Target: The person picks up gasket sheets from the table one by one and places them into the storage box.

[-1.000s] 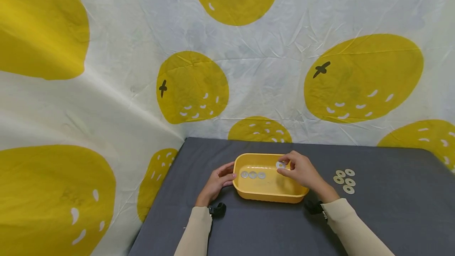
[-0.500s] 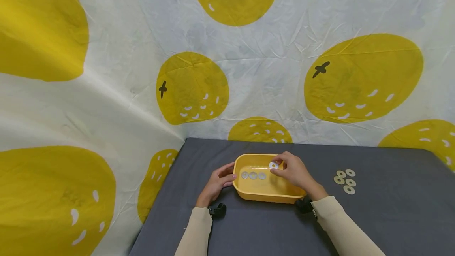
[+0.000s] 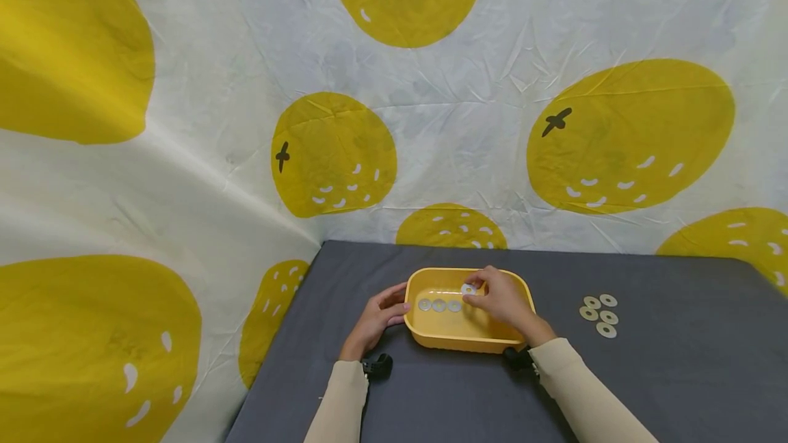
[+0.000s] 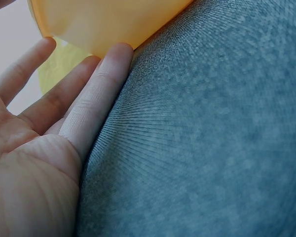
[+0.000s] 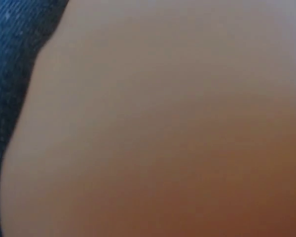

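While R hand (image 3: 500, 298) pinches washer (image 3: 464, 288), L hand (image 3: 374, 314) — spread — touches tub (image 3: 449, 328)

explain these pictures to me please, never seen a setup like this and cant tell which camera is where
There is no robot here, only a person's bare hands. The wide picture comes from a camera on the head; each close one comes from a wrist. The right wrist's picture is mostly blurred skin.

On a dark grey cloth-covered table stands a yellow, round-cornered rectangular tray. Three flat grey ring-shaped discs lie in a row inside, and five pale ring-shaped discs lie to its right. The left hand rests its fingers against the tray's left end. The right hand pinches a silvery ring-shaped disc over the tray.
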The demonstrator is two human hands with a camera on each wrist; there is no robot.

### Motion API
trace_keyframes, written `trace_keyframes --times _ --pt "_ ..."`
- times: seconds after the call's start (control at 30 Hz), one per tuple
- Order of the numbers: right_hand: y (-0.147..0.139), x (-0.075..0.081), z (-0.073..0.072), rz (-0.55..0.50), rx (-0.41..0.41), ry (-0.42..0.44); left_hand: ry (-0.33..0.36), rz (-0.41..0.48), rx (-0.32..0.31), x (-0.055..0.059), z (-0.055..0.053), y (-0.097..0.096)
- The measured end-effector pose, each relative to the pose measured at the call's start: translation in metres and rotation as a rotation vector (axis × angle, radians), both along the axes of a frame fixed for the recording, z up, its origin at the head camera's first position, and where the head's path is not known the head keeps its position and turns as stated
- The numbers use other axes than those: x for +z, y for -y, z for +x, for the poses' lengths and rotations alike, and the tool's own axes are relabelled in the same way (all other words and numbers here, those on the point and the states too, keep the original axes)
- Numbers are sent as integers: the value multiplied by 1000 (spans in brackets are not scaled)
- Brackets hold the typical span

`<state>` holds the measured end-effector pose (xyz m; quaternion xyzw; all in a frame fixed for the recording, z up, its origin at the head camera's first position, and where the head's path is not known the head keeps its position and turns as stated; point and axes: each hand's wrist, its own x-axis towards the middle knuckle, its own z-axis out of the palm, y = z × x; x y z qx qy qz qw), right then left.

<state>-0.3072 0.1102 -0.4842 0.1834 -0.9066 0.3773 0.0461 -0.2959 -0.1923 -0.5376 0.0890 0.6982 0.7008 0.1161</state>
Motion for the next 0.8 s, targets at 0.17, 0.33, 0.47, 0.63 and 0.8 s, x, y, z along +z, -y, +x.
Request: trace_keyframes --times 0.17,0.33,0.47,0.63,0.8 --pt "1 -2 -1 25 0 1 6 0 7 0 0 -1" --pt "1 -6 -2 32 -4 -15 7 -4 6 1 1 -1" --pt "1 -10 -4 38 -12 -24 5 -4 2 0 1 -1" --pt "2 -14 -6 44 -14 -11 -6 -8 -2 -1 0 0" --pt "2 -16 -8 57 -19 13 -18 -3 -6 -2 -1 1"
